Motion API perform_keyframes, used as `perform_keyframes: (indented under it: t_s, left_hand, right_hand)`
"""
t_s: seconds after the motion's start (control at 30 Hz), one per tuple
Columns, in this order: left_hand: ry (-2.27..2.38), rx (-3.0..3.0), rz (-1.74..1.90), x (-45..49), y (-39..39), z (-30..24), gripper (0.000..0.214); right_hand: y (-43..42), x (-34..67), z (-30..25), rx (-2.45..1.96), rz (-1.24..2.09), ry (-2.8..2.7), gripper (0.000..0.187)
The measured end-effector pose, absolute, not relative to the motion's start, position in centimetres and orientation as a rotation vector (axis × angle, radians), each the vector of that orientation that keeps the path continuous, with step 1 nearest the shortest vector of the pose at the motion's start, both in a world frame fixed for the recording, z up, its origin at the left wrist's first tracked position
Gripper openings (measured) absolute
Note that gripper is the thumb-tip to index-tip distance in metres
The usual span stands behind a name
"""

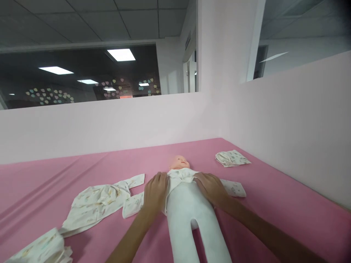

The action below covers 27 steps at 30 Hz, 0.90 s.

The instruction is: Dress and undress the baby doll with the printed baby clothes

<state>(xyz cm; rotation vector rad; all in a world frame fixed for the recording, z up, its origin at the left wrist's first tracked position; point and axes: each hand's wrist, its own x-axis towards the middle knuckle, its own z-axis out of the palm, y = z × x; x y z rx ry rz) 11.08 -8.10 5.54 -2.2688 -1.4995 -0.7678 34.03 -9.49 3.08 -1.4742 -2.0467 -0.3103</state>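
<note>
A baby doll (189,208) with a white cloth body lies on its back, its head (179,162) at the far end and its legs toward me. A white printed baby shirt (182,176) covers its chest, bunched up above the belly, with the sleeves spread to both sides. My left hand (156,191) is closed on the shirt at the doll's left-hand side in view. On the opposite side my right hand (211,187) has its fingers curled over the shirt's edge. The fingertips of both hands are partly hidden.
A second printed baby shirt (97,206) lies spread at the left on the pink sheet (131,237). Folded printed cloth (44,248) sits at the lower left, another folded piece (232,158) at the far right. White walls (109,128) with windows border the back and right.
</note>
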Motion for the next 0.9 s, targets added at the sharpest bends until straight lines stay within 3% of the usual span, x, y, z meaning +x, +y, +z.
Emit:
perform_keyframes:
  t_s: [0.1,0.23,0.53,0.67,0.9]
  left_hand:
    - [-1.414,-2.149,-0.684,11.5,-5.1,5.4,0.024]
    - [-1.373,-2.131,-0.593,11.5,-4.1,4.4,0.025]
    - [-1.807,-2.564,-0.652,9.5,-9.9,4.8,0.038]
    - [-1.862,-2.636,-0.503,8.6,-11.1,3.9,0.042]
    - [-1.532,-2.455,-0.366,8.2,-10.4,2.6,0.049]
  right_hand:
    - [-5.8,34.4,2.1,-1.549,-0.517,-1.903,0.037]
    - [-4.0,34.6,0.7,-1.563,-0.550,-1.827,0.036]
    - [-7.7,36.7,-0.6,-1.416,-0.464,-1.974,0.033]
    - [-10.0,38.2,-0.6,-1.326,-0.286,-2.067,0.044]
    - [-9.9,39.7,-0.8,-1.344,-0.172,-2.184,0.079]
